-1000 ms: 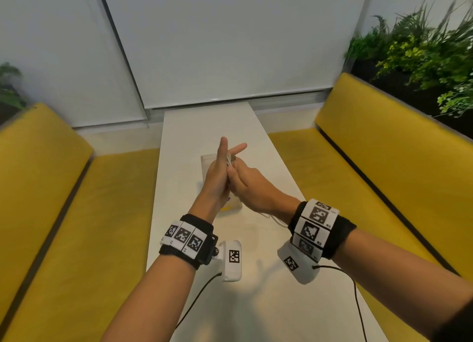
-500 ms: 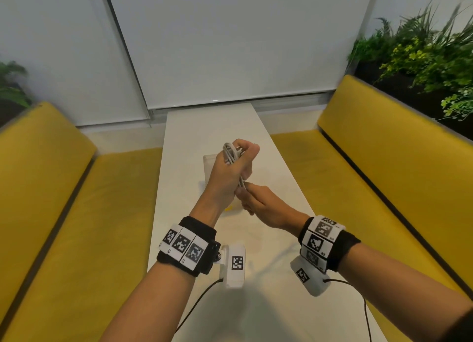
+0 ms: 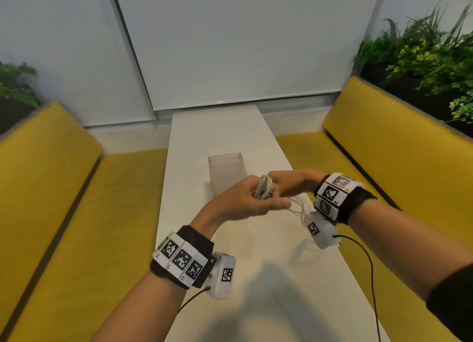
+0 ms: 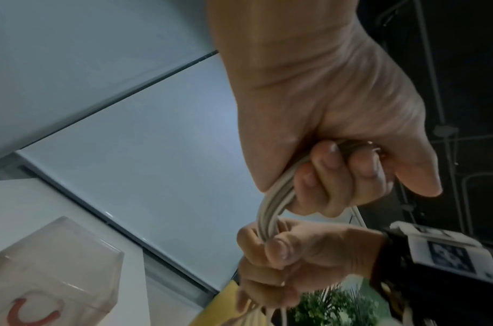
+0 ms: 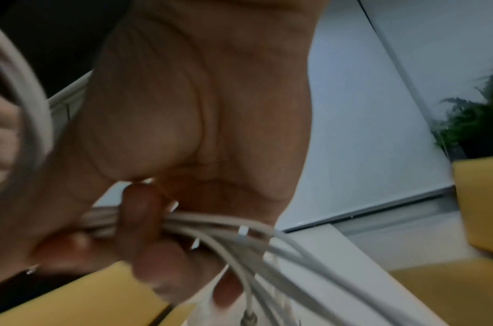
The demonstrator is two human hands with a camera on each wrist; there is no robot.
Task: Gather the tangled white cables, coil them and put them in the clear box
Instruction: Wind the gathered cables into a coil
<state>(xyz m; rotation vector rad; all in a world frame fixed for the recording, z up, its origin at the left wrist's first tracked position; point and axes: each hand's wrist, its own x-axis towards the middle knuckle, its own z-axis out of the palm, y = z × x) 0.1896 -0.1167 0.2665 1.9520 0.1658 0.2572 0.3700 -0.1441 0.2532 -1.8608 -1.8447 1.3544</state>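
Observation:
A bundle of white cables (image 3: 265,189) hangs in the air above the white table (image 3: 225,134), held by both hands. My left hand (image 3: 245,203) grips one end of the coil, fingers curled round the strands (image 4: 276,198). My right hand (image 3: 289,184) grips the other end from the right, fingers wrapped round the cables (image 5: 211,222). Loose strands (image 3: 298,207) trail down under my right wrist. The clear box (image 3: 226,171) stands open just behind the hands; in the left wrist view the clear box (image 4: 53,264) shows at the lower left with a red mark on it.
Yellow benches (image 3: 64,201) (image 3: 399,142) run along both sides of the narrow table. Green plants (image 3: 430,55) stand behind the right bench. White blinds (image 3: 230,39) close the far end. Black wires (image 3: 368,262) run from the wrist cameras.
Both hands have dropped lower and come level. My right hand swung from below the left hand to its right side and now grips the bundle. The view has tilted down.

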